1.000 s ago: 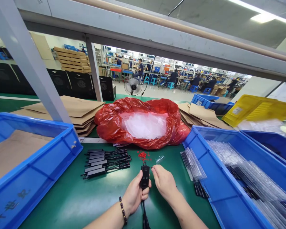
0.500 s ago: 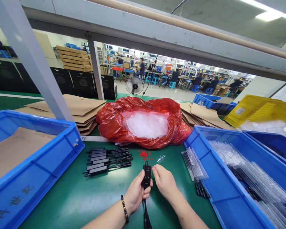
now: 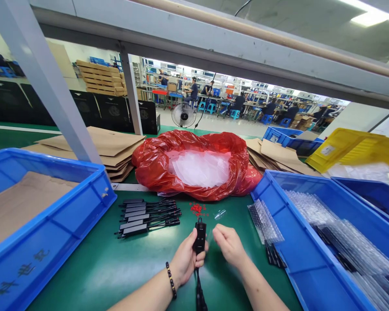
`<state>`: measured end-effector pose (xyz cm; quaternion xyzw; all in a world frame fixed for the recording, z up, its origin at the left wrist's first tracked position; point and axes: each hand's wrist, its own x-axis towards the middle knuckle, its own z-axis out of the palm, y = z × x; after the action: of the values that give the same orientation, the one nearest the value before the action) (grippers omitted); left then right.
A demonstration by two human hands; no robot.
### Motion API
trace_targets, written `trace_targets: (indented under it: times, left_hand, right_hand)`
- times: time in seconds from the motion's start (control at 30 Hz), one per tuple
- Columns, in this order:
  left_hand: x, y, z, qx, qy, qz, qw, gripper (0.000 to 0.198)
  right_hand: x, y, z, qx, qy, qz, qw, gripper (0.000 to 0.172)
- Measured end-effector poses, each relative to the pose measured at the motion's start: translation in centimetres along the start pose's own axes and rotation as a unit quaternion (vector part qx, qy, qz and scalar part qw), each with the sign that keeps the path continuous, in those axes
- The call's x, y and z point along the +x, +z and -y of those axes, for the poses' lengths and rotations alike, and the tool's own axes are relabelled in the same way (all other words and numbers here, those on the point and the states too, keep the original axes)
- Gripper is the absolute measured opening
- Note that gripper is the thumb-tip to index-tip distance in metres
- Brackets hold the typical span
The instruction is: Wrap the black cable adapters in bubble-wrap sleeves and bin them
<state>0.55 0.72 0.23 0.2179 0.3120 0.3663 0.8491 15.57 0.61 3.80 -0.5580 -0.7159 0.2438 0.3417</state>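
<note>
My left hand [image 3: 188,260] grips a small black box-shaped device [image 3: 199,238] upright, its cable hanging down toward me. To its right, my right hand [image 3: 229,245] is closed in a pinch on a clear strip of film [image 3: 210,236], faint against the green top, beside the device's edge. Just beyond the hands lie small red rings [image 3: 198,210] in a loose heap and a scrap of clear film [image 3: 220,214]. Several similar black devices with cables [image 3: 134,226] are lined up on the left.
A red plastic bag [image 3: 152,160] of clear sleeves sits behind. Blue bins stand on the left [image 3: 94,190] and right [image 3: 278,190]; bubble-wrapped pieces [image 3: 266,222] lean by the right one. Brown paper sheets [image 3: 113,147] are stacked behind. A metal frame bar [image 3: 214,36] crosses overhead.
My right hand has drawn a little away to the right from the device, with the clear film now showing between them. My left hand still holds the device in nearly the same spot.
</note>
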Motion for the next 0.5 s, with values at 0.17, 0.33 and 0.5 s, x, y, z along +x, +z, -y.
trace_targets:
  times: [0.17, 0.33, 0.5]
  left_hand:
    - [-0.2, 0.1, -0.5, -0.020, 0.017, -0.016, 1.000, 0.036]
    - [-0.7, 0.5, -0.5, 0.035, 0.049, 0.001, 0.998, 0.050]
    - [-0.9, 0.9, -0.7, 0.039, 0.031, -0.010, 0.999, 0.040]
  right_hand:
    - [3.6, -2.1, -2.5, -0.263, 0.142, 0.009, 0.954, 0.038]
    - [5.5, -1.8, -4.6, -0.341, 0.210, 0.010, 0.916, 0.026]
    - [4.8, -2.9, -6.3, -0.363, 0.258, -0.050, 0.894, 0.037]
